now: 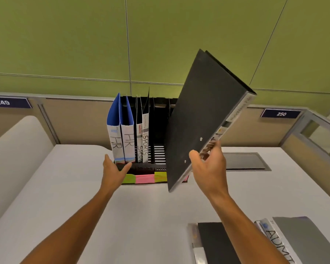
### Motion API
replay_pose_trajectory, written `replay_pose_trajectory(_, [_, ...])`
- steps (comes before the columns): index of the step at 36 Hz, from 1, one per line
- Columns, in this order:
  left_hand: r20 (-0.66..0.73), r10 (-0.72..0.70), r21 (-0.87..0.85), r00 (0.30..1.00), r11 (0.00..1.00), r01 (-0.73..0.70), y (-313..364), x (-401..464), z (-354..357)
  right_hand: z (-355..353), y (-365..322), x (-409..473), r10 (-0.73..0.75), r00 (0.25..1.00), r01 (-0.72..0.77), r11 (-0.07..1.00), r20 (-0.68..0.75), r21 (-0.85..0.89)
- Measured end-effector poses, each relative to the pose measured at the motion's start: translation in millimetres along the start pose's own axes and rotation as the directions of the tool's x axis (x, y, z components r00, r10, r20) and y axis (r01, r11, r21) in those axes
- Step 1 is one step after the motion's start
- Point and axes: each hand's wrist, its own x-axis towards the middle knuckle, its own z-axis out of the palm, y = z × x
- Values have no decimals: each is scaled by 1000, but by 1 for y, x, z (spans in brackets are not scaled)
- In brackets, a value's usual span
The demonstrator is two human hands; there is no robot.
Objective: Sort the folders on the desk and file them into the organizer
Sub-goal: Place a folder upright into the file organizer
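Near right corner: two folders lie flat on the white desk point(141, 216). A black folder point(215, 242) lies to the left; a grey folder point(297, 237) lies just right of it, its spine label reading "ADMI", the rest cut off by the frame edge.
Forearms: both bare arms reach from the near edge toward the far side of the desk.
Right hand point(210, 166): grips the lower spine end of a large black binder point(204, 119), thumb on the broad dark cover, fingers curled round the labelled spine. The binder is off the desk, tilted with its top leaning right and far, in front of the right part of the organizer. Handwriting on its spine is partly hidden by the fingers and cannot be read.
Left hand point(114, 168): fingers spread and straight, holding nothing, palm at the near left corner of the organizer, thumb tip at the base of the blue folders; whether it touches I cannot tell.
Organizer point(149, 167): a black slotted rack standing upright near the far edge of the desk, with green, pink and yellow sticky notes point(145, 178) along its near lip.
Filed so far: two blue folders point(120, 128) marked "HR" stand in the leftmost slots; just right of them stand two thin files point(144, 134) marked "SPORTS". The slots to their right show bare black dividers.
Far side: tan partition panels carry number plates "249" point(2, 102) on the left and "250" point(281, 113) on the right, with a green wall point(65, 39) above.
Desk, right: a dark recessed hatch point(246, 161) sits behind the right hand.
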Motion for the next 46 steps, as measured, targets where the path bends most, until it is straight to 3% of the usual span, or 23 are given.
replay_pose_trajectory(3, [36, 50, -23, 998, 999, -49, 8, 3, 5, 12, 5, 18, -18, 1000, 18, 1000, -1, -11])
replay_pose_trajectory(12, [-11, -76, 24, 997, 997, 76, 3, 17, 16, 45, 17, 63, -78, 997, 78, 997, 21, -16])
replay_pose_trajectory(24, [15, -71, 99, 997, 993, 70, -4, 28, 15, 87, 51, 99, -85, 996, 85, 993, 14, -85])
replay_pose_trajectory(46, [-1, -96, 144, 995, 985, 95, -6, 29, 15, 129, 108, 97, 86, 995, -80, 991, 51, -111])
